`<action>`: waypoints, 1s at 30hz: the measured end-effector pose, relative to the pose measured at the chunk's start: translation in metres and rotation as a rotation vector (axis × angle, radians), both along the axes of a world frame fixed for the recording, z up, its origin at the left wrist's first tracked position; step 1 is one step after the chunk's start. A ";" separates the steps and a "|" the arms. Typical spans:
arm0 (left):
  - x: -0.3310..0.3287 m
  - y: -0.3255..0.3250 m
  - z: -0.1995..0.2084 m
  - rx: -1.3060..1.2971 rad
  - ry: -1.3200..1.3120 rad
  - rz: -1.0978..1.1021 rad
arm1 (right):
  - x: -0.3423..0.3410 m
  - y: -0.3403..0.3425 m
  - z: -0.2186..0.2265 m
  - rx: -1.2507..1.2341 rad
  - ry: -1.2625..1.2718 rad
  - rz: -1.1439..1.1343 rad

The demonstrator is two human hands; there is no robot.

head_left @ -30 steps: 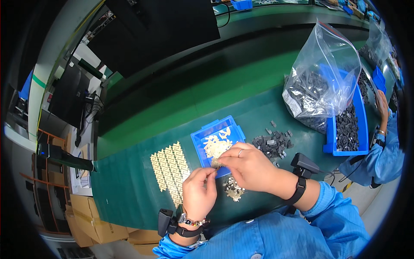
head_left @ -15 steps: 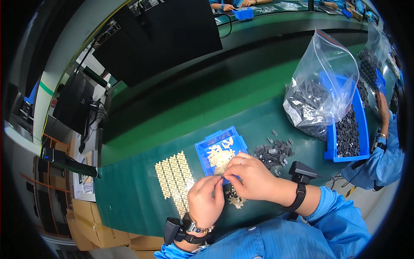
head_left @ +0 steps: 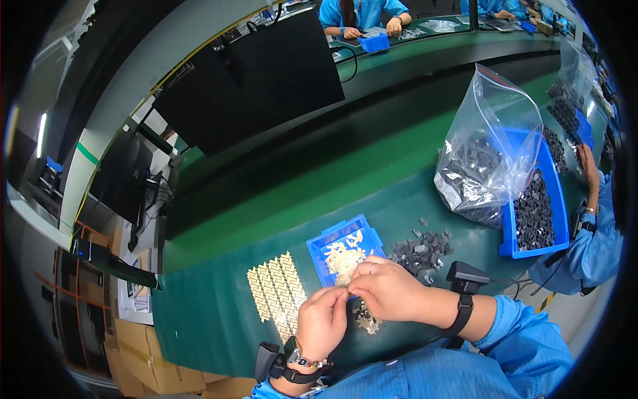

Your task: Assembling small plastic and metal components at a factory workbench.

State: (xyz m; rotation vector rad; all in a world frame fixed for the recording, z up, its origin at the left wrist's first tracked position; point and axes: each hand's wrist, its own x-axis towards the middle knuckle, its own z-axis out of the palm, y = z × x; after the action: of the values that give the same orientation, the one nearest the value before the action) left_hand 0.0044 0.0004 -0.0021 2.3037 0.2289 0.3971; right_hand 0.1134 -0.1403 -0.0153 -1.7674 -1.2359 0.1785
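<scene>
My left hand (head_left: 323, 324) and my right hand (head_left: 384, 287) meet fingertip to fingertip at the near edge of a small blue tray (head_left: 319, 252). Both are closed in a pinch; whatever sits between the fingers is too small and covered to make out. Inside the tray lies a heap of small cream-coloured pieces (head_left: 343, 258). Left of my hands is a sheet of cream strips (head_left: 274, 290) in a zigzag pattern. Partly under my right hand is a little pile of cream and dark bits (head_left: 367, 320). Beyond that hand are loose dark grey parts (head_left: 420, 251).
A large clear zip bag of dark parts (head_left: 473, 166) leans against a long blue bin (head_left: 560, 207) of similar parts at the right. A co-worker's arm (head_left: 589, 174) reaches in beyond it. A black panel (head_left: 259, 80) stands at the back, and cardboard boxes (head_left: 149, 356) are at lower left.
The whole view has tilted slightly, so the table things appear a little lower. My hands stay pinched together by the tray. Across the table, more of a co-worker shows.
</scene>
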 end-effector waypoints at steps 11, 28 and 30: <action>0.001 0.001 -0.001 -0.015 0.043 -0.019 | -0.001 0.000 -0.006 0.012 -0.053 -0.005; 0.020 0.016 -0.021 0.483 -0.206 0.070 | 0.004 -0.019 -0.014 0.055 -0.194 -0.243; 0.015 0.010 -0.016 0.292 -0.207 0.111 | 0.005 -0.025 -0.010 0.040 -0.376 -0.216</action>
State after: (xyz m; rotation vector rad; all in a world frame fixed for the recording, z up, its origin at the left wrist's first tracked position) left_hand 0.0192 0.0105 -0.0178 2.5174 0.2068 0.7646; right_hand 0.1181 -0.1650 -0.0253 -1.9405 -1.2828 -0.3152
